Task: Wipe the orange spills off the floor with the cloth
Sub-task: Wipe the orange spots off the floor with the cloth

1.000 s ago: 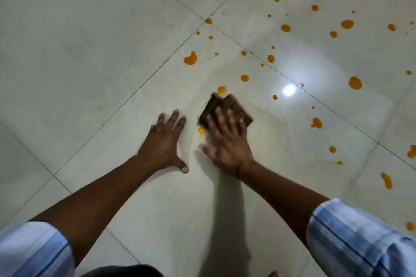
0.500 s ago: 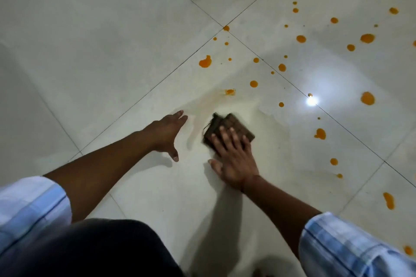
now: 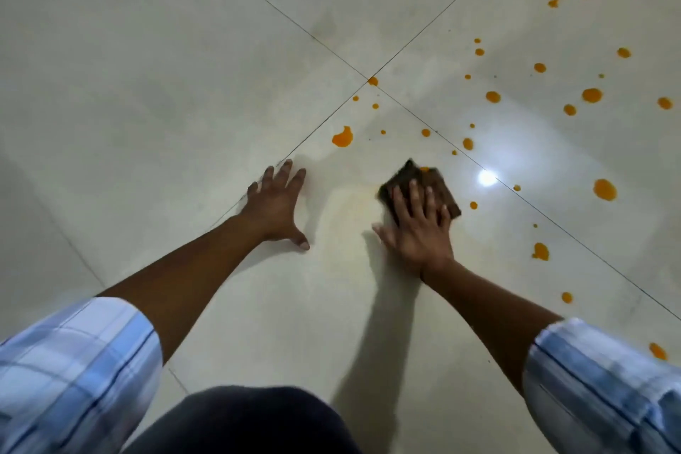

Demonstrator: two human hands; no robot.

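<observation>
A person kneeling on a pale tiled floor (image 3: 147,103) presses a folded brown cloth (image 3: 423,184) flat under the right hand (image 3: 420,228), fingers spread across it and palm down, pinning the cloth rather than clenching it. The left hand (image 3: 276,206) lies open and empty on the tile at about 9 o'clock from the cloth, braced as a support.

The wiping step appears to be under way: the cloth's far edge is touching a small orange drop (image 3: 424,169) at its 12 o'clock, and the tile between the two hands carries a faint yellowish smear (image 3: 353,199) that still looks to need a pass. Most of the job seems left to do. A large orange blot (image 3: 343,137) sits near the cloth at 10 o'clock, and scattered orange spills (image 3: 592,95) run from 1 o'clock round to 4 o'clock, some near, others well apart across the grout line (image 3: 552,217).

The next move likely calls for a firm push forward over the touching drop, then a sweep left to the large blot, with the cloth refolded once it is soaked so that it lifts rather than spreads.

No brand, label or writing can be read anywhere; the checked blue sleeves (image 3: 604,391) carry none.
</observation>
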